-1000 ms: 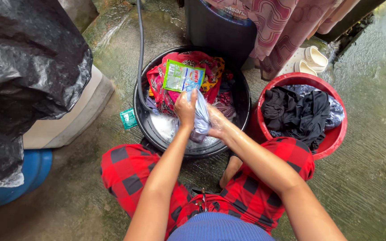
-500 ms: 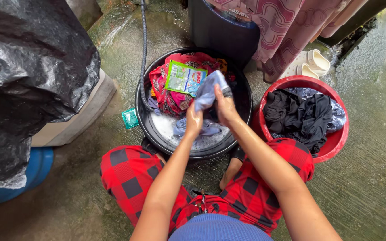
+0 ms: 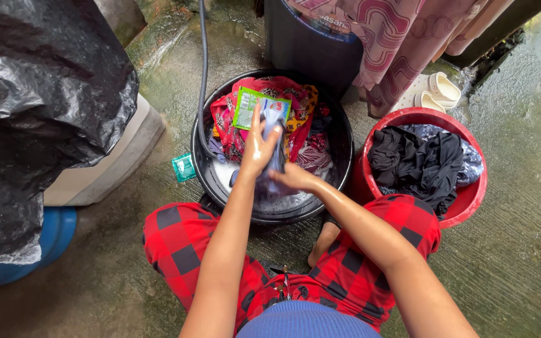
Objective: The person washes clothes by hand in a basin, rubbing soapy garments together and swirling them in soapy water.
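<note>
My left hand (image 3: 257,145) and my right hand (image 3: 290,178) both grip a wet pale-blue cloth (image 3: 275,150) above a black round basin (image 3: 343,134). The left hand is the farther one, the right hand is nearer to me and lower. Soapy water (image 3: 286,201) lies in the basin's near part. Red patterned clothes (image 3: 300,128) are piled in its far part. A green detergent sachet (image 3: 245,107) rests on that pile, partly behind my left hand.
A red basin (image 3: 474,189) with dark clothes stands at the right. A grey hose (image 3: 204,75) runs into the black basin. A small green packet (image 3: 183,167) lies on the wet concrete. Black plastic sheeting (image 3: 39,94), a dark barrel (image 3: 308,44), white sandals (image 3: 436,91).
My left hand has moved up and away along the blue cloth. My right hand has dropped from above the pile toward me, low over the soapy water.
</note>
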